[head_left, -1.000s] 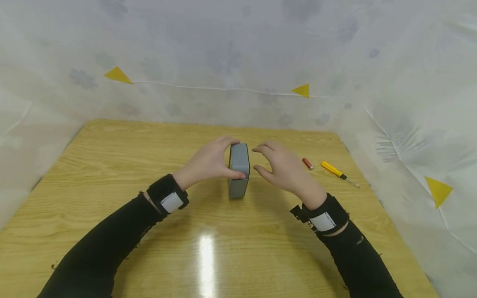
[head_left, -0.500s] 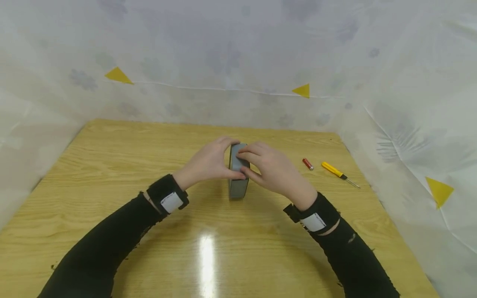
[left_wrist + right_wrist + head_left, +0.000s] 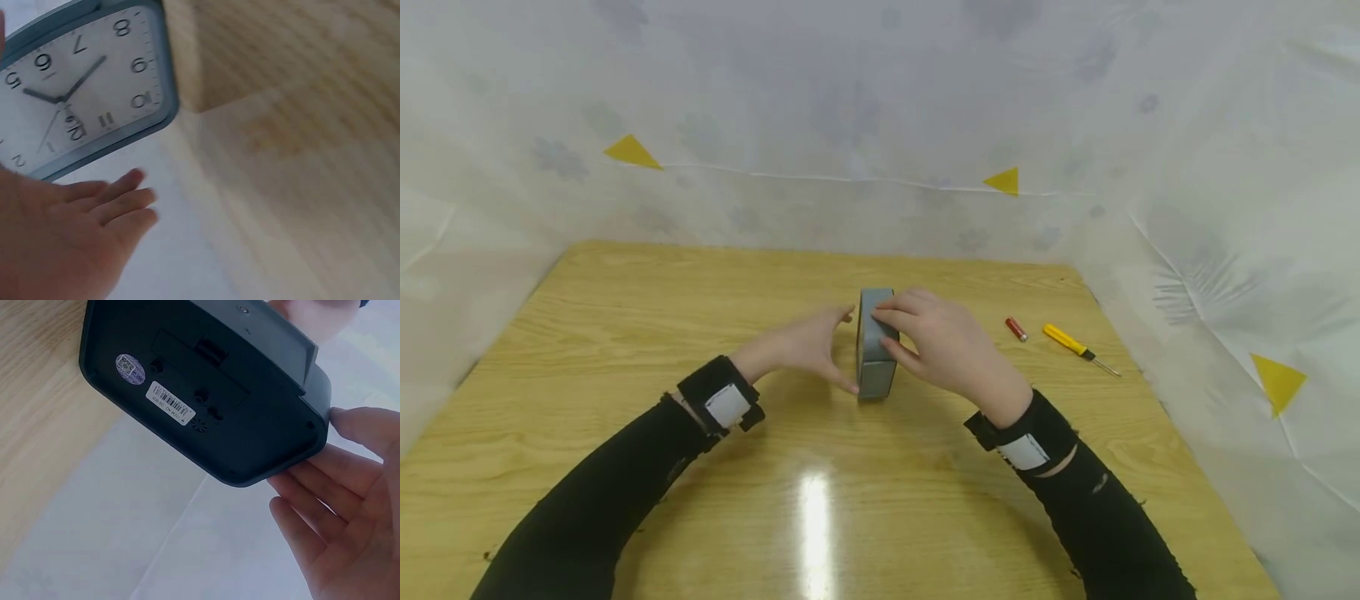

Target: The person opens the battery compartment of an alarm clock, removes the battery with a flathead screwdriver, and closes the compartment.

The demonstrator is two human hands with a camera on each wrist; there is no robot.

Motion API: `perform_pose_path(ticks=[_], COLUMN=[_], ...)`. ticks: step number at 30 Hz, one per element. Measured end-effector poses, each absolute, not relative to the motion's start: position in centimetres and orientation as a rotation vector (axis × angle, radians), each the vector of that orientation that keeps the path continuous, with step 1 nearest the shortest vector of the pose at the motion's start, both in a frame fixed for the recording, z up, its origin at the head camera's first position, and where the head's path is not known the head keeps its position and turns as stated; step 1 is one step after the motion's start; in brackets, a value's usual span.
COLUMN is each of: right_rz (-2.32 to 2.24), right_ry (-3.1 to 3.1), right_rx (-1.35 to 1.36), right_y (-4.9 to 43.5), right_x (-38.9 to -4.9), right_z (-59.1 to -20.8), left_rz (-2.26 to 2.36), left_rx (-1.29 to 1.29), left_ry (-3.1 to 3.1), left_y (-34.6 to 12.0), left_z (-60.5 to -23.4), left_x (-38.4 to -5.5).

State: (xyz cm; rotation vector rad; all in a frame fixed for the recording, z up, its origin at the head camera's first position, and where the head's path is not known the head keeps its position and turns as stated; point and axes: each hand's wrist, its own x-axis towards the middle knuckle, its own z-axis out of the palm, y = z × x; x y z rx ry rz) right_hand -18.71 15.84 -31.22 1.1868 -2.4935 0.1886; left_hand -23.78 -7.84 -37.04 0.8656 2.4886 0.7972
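A grey-blue desk clock (image 3: 874,379) stands at the middle of the wooden table, seen nearly edge-on in the head view. Its white dial with black numerals (image 3: 94,81) faces my left hand (image 3: 801,346), which is spread beside it with thumb and fingers apart. From the other side my right hand (image 3: 951,346) holds the upper edge between thumb and fingers. The dark back (image 3: 250,437) shows in the right wrist view, with a battery cover, small knobs, a barcode label (image 3: 170,404) and a round purple sticker (image 3: 130,369).
To the right of the hands lie a red battery (image 3: 1016,329) and a yellow-handled screwdriver (image 3: 1066,338). The wooden table (image 3: 700,517) is enclosed by a pale patterned sheet (image 3: 820,92) behind and at the sides, marked with yellow triangles.
My right hand has come in from the right and taken hold of the clock's top. The left hand has let go and drawn back left and toward me.
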Motion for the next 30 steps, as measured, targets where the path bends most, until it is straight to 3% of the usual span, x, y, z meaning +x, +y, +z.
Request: perform_pose_path(ticks=[6,14,30], right_rz=[0.163,0.183,0.188], right_ry=[-2.521,-2.541,-2.548], right_rx=[1.182,1.166,1.139], right_y=[15.8,15.9,16.2], right_x=[-18.5,-18.4,-18.2], right_z=[-31.2,-31.2,-31.3], left_rz=[0.672,0.914,0.909], left_rx=[0.813,0.942,0.775], left_ry=[2.402,2.460,2.521], left_y=[-7.6,-6.2,-5.8], left_z=[-38.8,-40.7,-40.6], left_x=[-23.7,-23.5,-23.2])
